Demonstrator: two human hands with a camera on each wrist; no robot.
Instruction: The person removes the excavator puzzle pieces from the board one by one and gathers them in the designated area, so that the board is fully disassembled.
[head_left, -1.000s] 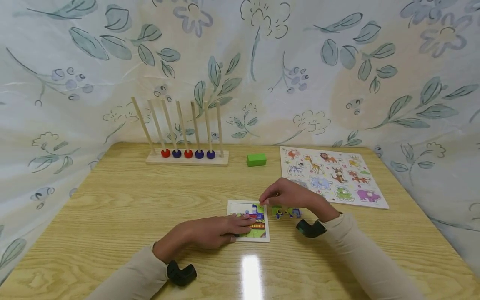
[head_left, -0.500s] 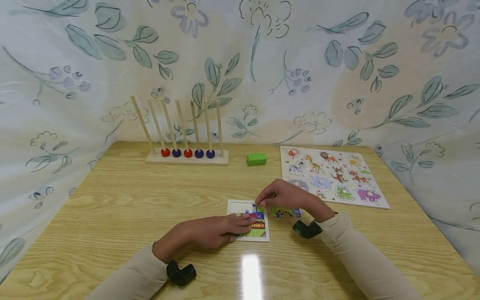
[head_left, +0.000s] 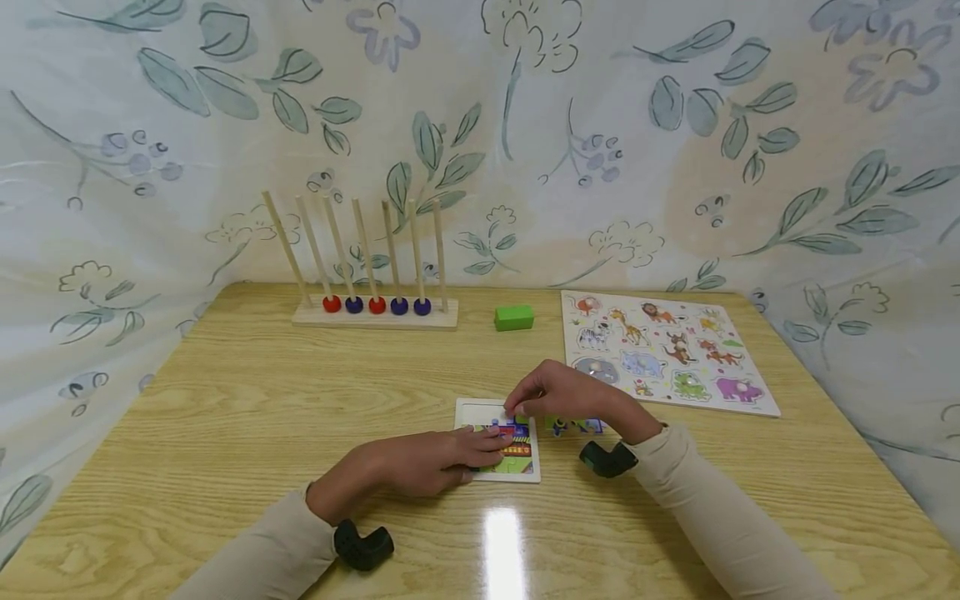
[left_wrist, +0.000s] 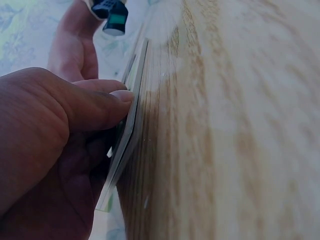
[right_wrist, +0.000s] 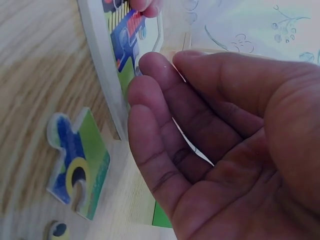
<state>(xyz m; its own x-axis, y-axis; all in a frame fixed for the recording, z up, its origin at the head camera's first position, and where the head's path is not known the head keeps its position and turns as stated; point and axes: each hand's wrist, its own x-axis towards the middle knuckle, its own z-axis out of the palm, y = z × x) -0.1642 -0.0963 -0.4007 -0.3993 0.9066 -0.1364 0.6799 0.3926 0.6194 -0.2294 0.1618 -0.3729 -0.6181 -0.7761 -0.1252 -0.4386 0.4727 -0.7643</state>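
A small jigsaw puzzle in a white frame (head_left: 536, 467) lies on the table, its picture partly filled with colourful pieces and a bare white strip showing at its far left. My left hand (head_left: 427, 462) rests on it with extended fingers across the picture; in the left wrist view the thumb (left_wrist: 112, 105) touches the frame's edge. Over the far right corner is my right hand (head_left: 566, 392), gently bent fingertips touching the puzzle near a green piece (head_left: 521, 420). No piece shows between thumb and fingers in the right wrist view. Beside the frame lies a loose jigsaw piece (right_wrist: 90, 145).
Another loose piece (head_left: 590, 426) lies partly under the right hand. An animal peg puzzle board (head_left: 738, 362) stands flat at the back right. Farther back are a green block (head_left: 513, 317) and a wooden peg stand (head_left: 375, 319) with red and blue beads. A floral cloth hangs behind.
My right hand has slid a little to the left along the puzzle's far edge, uncovering more of the animal board. The left hand has stayed in place.
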